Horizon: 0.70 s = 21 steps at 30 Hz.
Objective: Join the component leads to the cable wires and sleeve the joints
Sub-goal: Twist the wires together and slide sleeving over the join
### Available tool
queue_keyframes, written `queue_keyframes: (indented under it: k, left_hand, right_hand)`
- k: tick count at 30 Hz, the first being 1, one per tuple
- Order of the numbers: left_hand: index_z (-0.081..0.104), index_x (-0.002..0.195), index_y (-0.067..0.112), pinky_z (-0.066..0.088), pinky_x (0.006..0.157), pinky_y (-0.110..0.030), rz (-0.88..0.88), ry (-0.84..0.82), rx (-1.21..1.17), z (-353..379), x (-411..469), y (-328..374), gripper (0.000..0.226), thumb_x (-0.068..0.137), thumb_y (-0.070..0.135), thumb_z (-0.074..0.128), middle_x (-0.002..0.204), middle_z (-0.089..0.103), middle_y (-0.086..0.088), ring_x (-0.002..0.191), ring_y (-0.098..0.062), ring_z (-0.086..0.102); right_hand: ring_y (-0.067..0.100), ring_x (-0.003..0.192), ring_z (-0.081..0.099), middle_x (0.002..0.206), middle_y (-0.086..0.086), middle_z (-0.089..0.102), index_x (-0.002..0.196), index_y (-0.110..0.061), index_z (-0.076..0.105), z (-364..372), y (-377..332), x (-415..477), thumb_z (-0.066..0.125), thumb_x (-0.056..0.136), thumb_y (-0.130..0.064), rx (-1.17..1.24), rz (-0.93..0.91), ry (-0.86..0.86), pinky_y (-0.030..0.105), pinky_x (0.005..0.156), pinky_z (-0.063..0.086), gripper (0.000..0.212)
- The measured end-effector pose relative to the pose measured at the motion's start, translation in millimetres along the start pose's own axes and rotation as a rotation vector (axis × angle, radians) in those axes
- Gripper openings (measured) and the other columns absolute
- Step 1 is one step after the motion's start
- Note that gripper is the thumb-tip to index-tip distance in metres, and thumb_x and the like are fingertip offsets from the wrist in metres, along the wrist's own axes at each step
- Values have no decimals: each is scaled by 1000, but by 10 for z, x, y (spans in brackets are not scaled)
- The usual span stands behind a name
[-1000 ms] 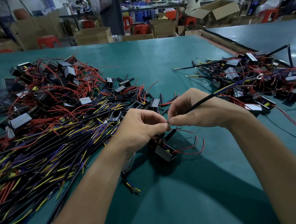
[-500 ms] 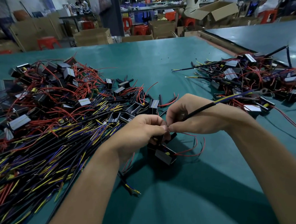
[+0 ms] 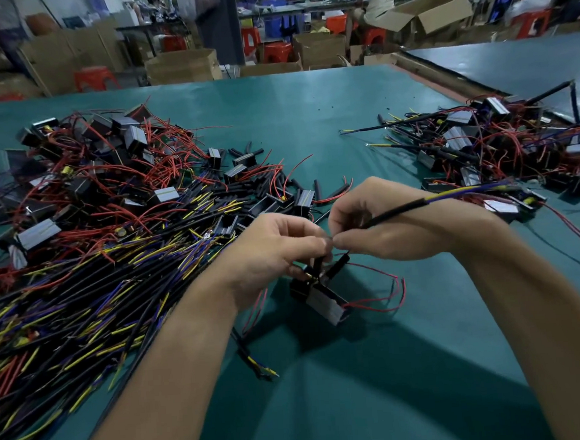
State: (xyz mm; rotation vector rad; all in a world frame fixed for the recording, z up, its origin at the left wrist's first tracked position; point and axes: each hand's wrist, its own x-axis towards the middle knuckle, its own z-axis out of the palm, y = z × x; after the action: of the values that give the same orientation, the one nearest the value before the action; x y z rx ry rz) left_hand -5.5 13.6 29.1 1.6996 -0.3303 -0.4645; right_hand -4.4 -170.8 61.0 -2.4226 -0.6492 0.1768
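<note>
Fingertips of the left hand [image 3: 270, 252] and the right hand [image 3: 395, 228] met at one spot above the middle of the bench [image 3: 309, 122], and the coming move turned on what lay either side of that spot. The left hand's fingers were curled, thumb and forefinger pinched on something too fine to make out, most likely the bare end of one of the red leads [image 3: 374, 269]. The right hand pinched from the opposite side and gripped the cable [image 3: 397, 209]. Its black jacket crossed the back of that hand and ran off towards the bench's right edge.

The cable's long axis therefore lay left to right, angled slightly away from the person, with its working end at the pinch. The component [image 3: 321, 298], a black block with a grey face, sat directly below the fingers on their near side. Whether it rested on the bench or hung by its leads could not be told.

What looked like a short black sleeve [image 3: 339, 263] lay between block and fingertips, tilted up towards the joint and nearer the right hand. By my reading the twisting was in hand and the sleeve was not yet drawn over. Sliding it on would need only a short push up along the lead. Spare cables [image 3: 80, 286] lay heaped towards the left edge.
</note>
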Motion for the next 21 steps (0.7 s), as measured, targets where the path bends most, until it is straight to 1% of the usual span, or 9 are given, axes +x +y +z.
queue_keyframes:
  k: [2, 4, 6, 8, 10, 12, 16, 18, 21]
  left_hand:
    - [65, 74, 7, 41, 51, -21, 93, 68, 39, 24, 9, -22, 13, 78, -3, 72, 61, 61, 1, 54, -9, 52]
    - [67, 72, 4, 40, 51, -22, 170, 130, 48, 44, 15, -41, 13, 74, -6, 76, 60, 62, -1, 53, -11, 51]
    - [70, 72, 3, 41, 50, -18, 231, 175, 77, 53, 28, -55, 10, 74, -4, 77, 59, 64, 1, 53, -8, 51]
    - [73, 72, 6, 41, 51, -18, 277, 204, 124, 47, 31, -63, 8, 74, 0, 79, 59, 66, 2, 52, -7, 51]
    - [76, 71, 10, 40, 52, -22, 317, 227, 176, 34, 31, -73, 2, 73, 9, 76, 60, 68, -3, 53, -10, 51]
    - [77, 72, 15, 42, 51, -23, 353, 263, 253, 36, 21, -75, 5, 71, 17, 72, 61, 70, -6, 52, -10, 54]
    - [78, 74, 19, 49, 51, -23, 389, 283, 336, 40, -3, -80, 6, 68, 18, 75, 59, 70, 0, 50, -6, 59]
    - [78, 74, 17, 47, 51, -20, 414, 307, 399, 39, -5, -86, 5, 69, 17, 76, 58, 70, 4, 48, -4, 59]
    - [78, 74, 17, 46, 50, -16, 464, 354, 514, 35, -8, -69, 7, 70, 19, 73, 57, 69, 8, 48, -2, 61]
  right_hand:
    - [2, 47, 43, 54, -6, 55, 70, -13, 66, 6, 15, 13, 67, 86, -11, 6, 26, 0, 13, 48, 35, 16]
    - [6, 51, 45, 57, -4, 56, 68, -16, 65, 14, 26, 22, 67, 86, -14, -2, 34, 5, 17, 49, 38, 18]
    - [7, 51, 46, 56, -6, 56, 65, -20, 64, 5, 39, 18, 68, 86, -14, 6, 34, 19, 18, 50, 38, 22]
    - [6, 51, 47, 57, -6, 58, 66, -20, 64, -11, 52, 12, 68, 86, -14, 15, 29, 26, 19, 51, 39, 22]
    - [8, 53, 48, 60, 0, 61, 69, -17, 66, -20, 54, 9, 68, 86, -13, 33, 23, 15, 23, 52, 41, 18]
    - [9, 54, 49, 63, 5, 63, 72, -13, 68, -27, 49, 9, 68, 87, -12, 60, 23, 5, 26, 54, 42, 15]
    - [5, 54, 46, 62, -2, 59, 74, -10, 69, -17, 44, 12, 67, 88, -11, 96, 51, -7, 19, 53, 39, 14]
    - [4, 53, 46, 61, -4, 59, 73, -11, 68, -5, 42, 14, 67, 88, -11, 97, 54, -15, 17, 53, 38, 15]
    - [6, 54, 45, 61, -3, 57, 72, -12, 67, 1, 45, 21, 66, 88, -11, 97, 37, -10, 21, 53, 38, 17]
